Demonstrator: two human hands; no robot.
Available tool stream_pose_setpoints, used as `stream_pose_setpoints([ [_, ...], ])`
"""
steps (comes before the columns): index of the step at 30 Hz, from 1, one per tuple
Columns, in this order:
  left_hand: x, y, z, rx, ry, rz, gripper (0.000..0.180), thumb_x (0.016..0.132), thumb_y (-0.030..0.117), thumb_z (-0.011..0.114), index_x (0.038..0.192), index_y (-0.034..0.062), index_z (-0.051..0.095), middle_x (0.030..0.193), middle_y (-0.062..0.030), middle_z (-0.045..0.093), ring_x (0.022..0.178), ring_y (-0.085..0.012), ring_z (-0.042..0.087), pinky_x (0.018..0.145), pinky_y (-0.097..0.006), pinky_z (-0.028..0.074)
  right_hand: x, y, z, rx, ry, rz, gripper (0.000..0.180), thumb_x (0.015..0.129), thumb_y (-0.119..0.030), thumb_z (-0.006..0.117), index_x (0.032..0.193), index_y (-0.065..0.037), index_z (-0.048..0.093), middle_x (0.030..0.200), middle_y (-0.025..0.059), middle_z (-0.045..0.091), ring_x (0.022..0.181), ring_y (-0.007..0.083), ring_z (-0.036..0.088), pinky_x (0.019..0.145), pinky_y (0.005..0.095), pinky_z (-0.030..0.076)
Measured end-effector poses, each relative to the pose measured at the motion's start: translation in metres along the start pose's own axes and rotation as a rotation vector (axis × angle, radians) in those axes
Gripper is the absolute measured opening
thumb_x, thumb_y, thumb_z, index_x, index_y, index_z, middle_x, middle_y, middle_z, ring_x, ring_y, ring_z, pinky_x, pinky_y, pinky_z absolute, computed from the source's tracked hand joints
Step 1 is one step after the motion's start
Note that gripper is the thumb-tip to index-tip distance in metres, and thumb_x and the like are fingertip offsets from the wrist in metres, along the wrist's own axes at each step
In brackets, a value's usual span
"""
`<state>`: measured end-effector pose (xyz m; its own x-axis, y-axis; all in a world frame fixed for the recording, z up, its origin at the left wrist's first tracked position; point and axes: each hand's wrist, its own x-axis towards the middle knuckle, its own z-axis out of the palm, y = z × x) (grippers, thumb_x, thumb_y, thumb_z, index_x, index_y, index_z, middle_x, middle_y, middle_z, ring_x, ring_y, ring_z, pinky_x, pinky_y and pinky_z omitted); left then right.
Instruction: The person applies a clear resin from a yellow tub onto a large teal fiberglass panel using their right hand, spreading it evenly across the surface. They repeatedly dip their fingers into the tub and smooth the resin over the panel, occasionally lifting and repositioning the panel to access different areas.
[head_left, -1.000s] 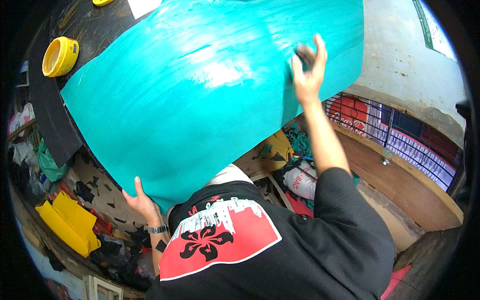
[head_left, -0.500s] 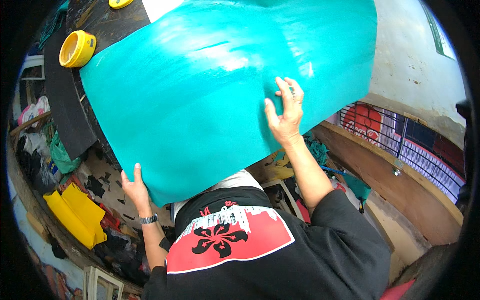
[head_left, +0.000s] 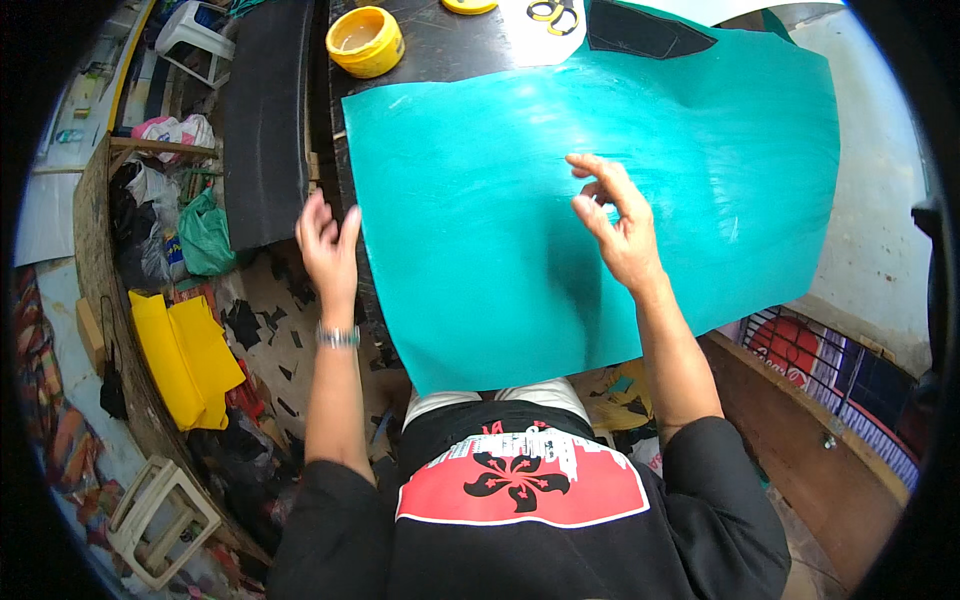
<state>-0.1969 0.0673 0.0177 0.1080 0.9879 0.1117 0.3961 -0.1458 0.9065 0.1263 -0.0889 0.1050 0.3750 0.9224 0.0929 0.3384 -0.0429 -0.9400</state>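
Note:
A large teal sheet with a glossy, streaked surface covers most of the dark table, its near edge reaching my lap. My left hand is lifted just beside the sheet's left edge, fingers apart and holding nothing. Above the middle right of the sheet hovers my right hand; its fingers are loosely bent, thumb apart, with nothing seen in them. A shadow falls on the teal surface below that hand. Beyond the far left corner stands an open yellow tub with pale residue inside.
Yellow-handled scissors lie on white paper at the far side, near a black cut piece and a yellow lid. A black sheet hangs at left. Folded yellow material and scraps lie low left; a wooden ledge runs at right.
My left hand has let go of the sheet's near left corner and moved up along its left side. My right hand stays above the sheet. The view has shifted, showing more of the table's far side.

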Motion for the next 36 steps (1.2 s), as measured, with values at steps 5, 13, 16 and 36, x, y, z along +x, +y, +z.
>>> stream_pose_setpoints([
  [5, 0.157, -0.007, 0.060, 0.033, -0.080, 0.211, 0.114, 0.063, 0.041, 0.092, 0.146, -0.0040, 0.028, 0.149, -0.0278, 0.031, 0.139, -0.0384, 0.032, 0.114, -0.044, 0.030, -0.049, -0.026, 0.060, 0.291, -0.056, 0.286, 0.054, 0.088, -0.025, 0.069, 0.137, -0.009, 0.053, 0.107, 0.0050, 0.061, 0.085, 0.0102, 0.056, 0.076, 0.0271, 0.047],
  [13, 0.228, -0.004, 0.099, -0.130, -0.208, 0.349, 0.127, 0.059, 0.038, 0.094, 0.149, 0.0055, 0.011, 0.140, -0.0259, 0.044, 0.131, -0.0371, 0.046, 0.112, -0.041, 0.035, -0.138, -0.048, 0.170, -0.520, -0.025, 0.073, 0.067, 0.081, -0.017, 0.074, 0.141, -0.010, 0.045, 0.134, 0.0232, 0.049, 0.114, 0.0389, 0.056, 0.094, 0.0438, 0.049],
  [16, 0.242, -0.008, 0.107, -0.114, -0.197, 0.340, 0.130, 0.059, 0.039, 0.094, 0.149, 0.0038, 0.008, 0.134, -0.0269, 0.048, 0.126, -0.0353, 0.050, 0.109, -0.039, 0.037, -0.147, -0.046, 0.196, -0.451, -0.077, 0.195, 0.077, 0.080, -0.018, 0.074, 0.148, -0.014, 0.037, 0.144, 0.0258, 0.037, 0.122, 0.0441, 0.049, 0.101, 0.0461, 0.046],
  [36, 0.086, 0.053, -0.004, -0.128, -0.538, 0.843, 0.097, 0.056, 0.022, 0.093, 0.137, 0.0058, 0.042, 0.130, -0.0168, 0.052, 0.123, -0.0353, 0.051, 0.106, -0.044, 0.042, -0.064, -0.083, 0.142, 0.093, 0.110, 0.266, 0.045, 0.085, -0.006, 0.072, 0.128, -0.009, 0.061, 0.092, 0.0028, 0.061, 0.073, 0.0056, 0.059, 0.064, 0.0197, 0.048],
])
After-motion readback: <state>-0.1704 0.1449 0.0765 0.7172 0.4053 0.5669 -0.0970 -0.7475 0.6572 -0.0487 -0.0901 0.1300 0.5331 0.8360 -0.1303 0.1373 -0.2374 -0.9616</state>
